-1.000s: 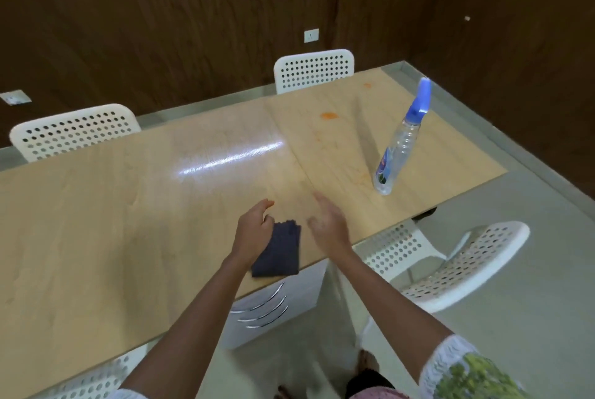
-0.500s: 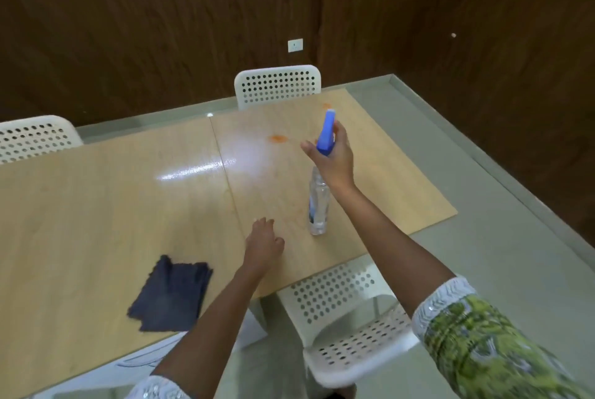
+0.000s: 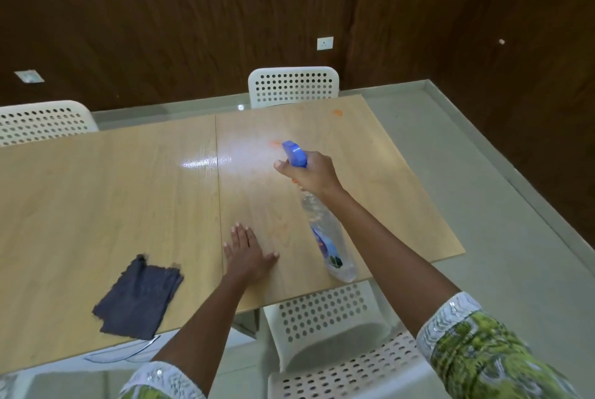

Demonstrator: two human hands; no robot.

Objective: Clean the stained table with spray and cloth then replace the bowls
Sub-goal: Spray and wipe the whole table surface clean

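Spraying's only starting: your right hand [image 3: 308,173] grips the spray bottle [image 3: 325,221] over the tabletop [image 3: 96,192], left hand [image 3: 248,253] flat, orange stains [image 3: 337,112] unwiped, cloth [image 3: 140,298] idle beside, bowls nowhere in view

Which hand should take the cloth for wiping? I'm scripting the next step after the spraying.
Left. The left hand lies flat and free on the table, beside the dark cloth, while the right hand grips the spray bottle.

Dark wood-panelled walls [image 3: 161,18], grey floor [image 3: 502,269]; white perforated chairs [image 3: 293,84] far, left and near; ceiling light glares on tabletop.
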